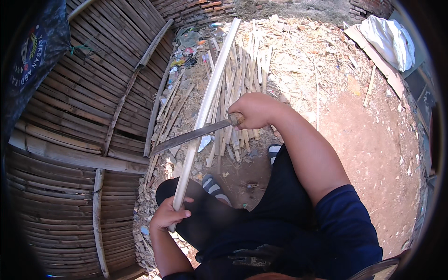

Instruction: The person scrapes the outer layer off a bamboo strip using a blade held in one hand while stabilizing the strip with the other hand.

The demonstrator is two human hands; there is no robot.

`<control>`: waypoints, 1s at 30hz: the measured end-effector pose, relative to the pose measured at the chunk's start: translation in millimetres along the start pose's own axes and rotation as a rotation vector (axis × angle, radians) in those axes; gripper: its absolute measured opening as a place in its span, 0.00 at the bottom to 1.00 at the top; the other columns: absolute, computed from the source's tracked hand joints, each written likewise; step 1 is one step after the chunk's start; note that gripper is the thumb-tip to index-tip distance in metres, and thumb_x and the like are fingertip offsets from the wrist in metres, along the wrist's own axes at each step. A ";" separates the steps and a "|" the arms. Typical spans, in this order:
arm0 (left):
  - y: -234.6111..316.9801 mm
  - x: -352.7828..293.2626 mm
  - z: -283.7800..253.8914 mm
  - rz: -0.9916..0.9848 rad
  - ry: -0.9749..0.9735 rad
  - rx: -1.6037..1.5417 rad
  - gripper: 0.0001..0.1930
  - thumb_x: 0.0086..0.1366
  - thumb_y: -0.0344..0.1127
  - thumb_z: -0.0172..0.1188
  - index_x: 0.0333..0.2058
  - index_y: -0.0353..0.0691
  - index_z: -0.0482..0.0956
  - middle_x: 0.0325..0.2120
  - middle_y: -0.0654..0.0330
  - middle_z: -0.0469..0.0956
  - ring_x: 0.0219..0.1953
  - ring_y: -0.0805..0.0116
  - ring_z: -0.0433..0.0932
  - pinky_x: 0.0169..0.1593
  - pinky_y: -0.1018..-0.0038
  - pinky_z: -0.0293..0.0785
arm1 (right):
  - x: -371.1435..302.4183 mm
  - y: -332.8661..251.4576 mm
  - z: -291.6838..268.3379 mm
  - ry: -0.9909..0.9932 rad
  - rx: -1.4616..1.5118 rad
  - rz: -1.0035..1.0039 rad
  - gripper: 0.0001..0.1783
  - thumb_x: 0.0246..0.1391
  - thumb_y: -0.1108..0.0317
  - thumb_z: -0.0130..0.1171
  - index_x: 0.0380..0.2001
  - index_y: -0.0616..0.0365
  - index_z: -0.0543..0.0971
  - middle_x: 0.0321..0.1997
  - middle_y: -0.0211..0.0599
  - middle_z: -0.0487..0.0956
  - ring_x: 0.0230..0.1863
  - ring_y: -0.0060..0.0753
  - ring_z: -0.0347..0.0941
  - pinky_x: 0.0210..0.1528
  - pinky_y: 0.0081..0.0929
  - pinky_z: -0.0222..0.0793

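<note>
My left hand is wrapped round the near end of a long, pale bamboo strip. The strip slants up and away from my lap toward the far wall. My right hand grips the wooden handle of a machete, with the blade pointing left. Its dark blade crosses over the strip about midway along; whether the edge touches the bamboo I cannot tell. Beneath and beyond the strip, a heap of split bamboo sticks lies on the ground. My knees are bent on either side, with sandalled feet below.
A woven bamboo wall stands close on the left, with a dark printed banner at its upper corner. Low brickwork runs along the back. At the far right a white sack rests on cardboard. Wood shavings and litter cover the ground.
</note>
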State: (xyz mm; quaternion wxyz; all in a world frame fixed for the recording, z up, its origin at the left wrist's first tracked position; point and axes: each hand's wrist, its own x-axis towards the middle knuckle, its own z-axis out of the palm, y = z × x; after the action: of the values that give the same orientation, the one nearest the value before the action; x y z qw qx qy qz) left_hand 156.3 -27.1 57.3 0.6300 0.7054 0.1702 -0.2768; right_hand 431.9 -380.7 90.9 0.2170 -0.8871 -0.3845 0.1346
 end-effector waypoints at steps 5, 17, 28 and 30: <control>5.0 -22.8 8.3 -0.021 0.012 0.075 0.25 0.53 0.25 0.74 0.50 0.32 0.77 0.16 0.71 0.70 0.16 0.83 0.66 0.21 0.81 0.60 | 13.9 68.6 3.3 0.249 0.279 0.245 0.28 0.49 0.52 0.71 0.49 0.56 0.82 0.46 0.51 0.83 0.50 0.52 0.78 0.54 0.42 0.72; -52.5 -53.2 -1.2 -0.077 -0.215 -0.176 0.23 0.58 0.25 0.71 0.52 0.30 0.76 0.17 0.73 0.66 0.17 0.85 0.64 0.23 0.81 0.58 | 1.1 -15.9 -1.0 0.033 -0.052 0.004 0.25 0.48 0.53 0.71 0.47 0.55 0.83 0.41 0.51 0.83 0.46 0.54 0.79 0.51 0.42 0.74; -54.2 -44.8 -3.8 -0.058 -0.189 -0.179 0.23 0.59 0.24 0.69 0.53 0.31 0.75 0.17 0.71 0.69 0.16 0.83 0.66 0.22 0.82 0.61 | 7.1 79.0 1.6 0.369 0.301 0.348 0.25 0.48 0.53 0.71 0.45 0.58 0.83 0.42 0.50 0.83 0.47 0.50 0.79 0.51 0.43 0.73; -59.1 -44.0 -4.7 -0.046 -0.189 -0.207 0.23 0.59 0.24 0.69 0.53 0.30 0.75 0.17 0.70 0.69 0.16 0.83 0.66 0.22 0.81 0.61 | 6.4 60.0 7.6 0.305 0.196 0.222 0.26 0.49 0.53 0.71 0.46 0.58 0.82 0.44 0.52 0.83 0.48 0.51 0.79 0.53 0.43 0.73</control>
State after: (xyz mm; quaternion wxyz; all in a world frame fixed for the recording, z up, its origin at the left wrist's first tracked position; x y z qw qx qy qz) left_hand 87.6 -8.9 37.2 0.7059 0.6035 0.1540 -0.3374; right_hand 470.6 -410.5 54.5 0.3417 -0.9088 -0.2320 0.0587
